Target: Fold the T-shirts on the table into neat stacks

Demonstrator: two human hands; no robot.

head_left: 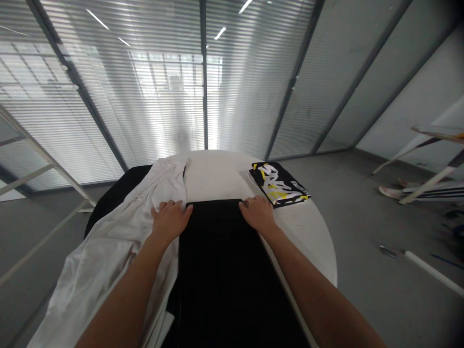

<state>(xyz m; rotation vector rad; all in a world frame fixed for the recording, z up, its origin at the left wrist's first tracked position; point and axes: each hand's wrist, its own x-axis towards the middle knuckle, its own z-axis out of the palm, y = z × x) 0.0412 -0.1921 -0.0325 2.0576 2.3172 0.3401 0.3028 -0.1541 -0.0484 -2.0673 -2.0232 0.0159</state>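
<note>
A long black folded piece of clothing (221,270) runs from the far part of the round white table (213,169) down toward me. At its far left corner my left hand (170,220) is closed, thumb on the black fabric and the other fingers over a white cloth garment (112,246). My right hand (259,212) grips the far right corner, its thumb on the edge and fingers curled. The fingertips of both hands are partly hidden. Just beyond the right hand lies a folded black garment with white and yellow lettering (279,183).
More black fabric (119,191) hangs at the table's left under the white garment. A pale metal frame (47,154) stands at the left. Glass partitions with blinds (239,96) rise behind. On the right are a striped-trousered leg (435,192) and a white pole (431,270).
</note>
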